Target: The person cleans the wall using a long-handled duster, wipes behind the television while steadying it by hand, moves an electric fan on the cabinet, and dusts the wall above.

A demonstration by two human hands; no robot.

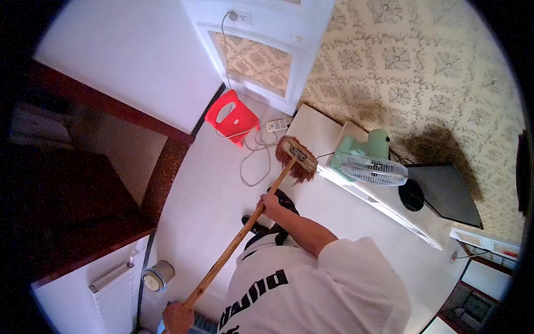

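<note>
My right hand (270, 204) is closed around the upper part of a long wooden handle (231, 247) that runs diagonally across the view. Near the bottom edge, my left hand (178, 318) grips the same handle lower in the picture. At the handle's far end is a brush head (297, 158) with reddish-brown bristles, beside the corner of a low white cabinet (317, 131). Its bristles overlap the cabinet's edge in this view; contact is unclear.
A red stool (232, 118), a power strip (279, 125) and a looped cable (269, 167) lie ahead. The cabinet holds a green fan (372, 161) and a dark screen (445, 192). A round bin (159, 276) stands at left, near a radiator (115, 295).
</note>
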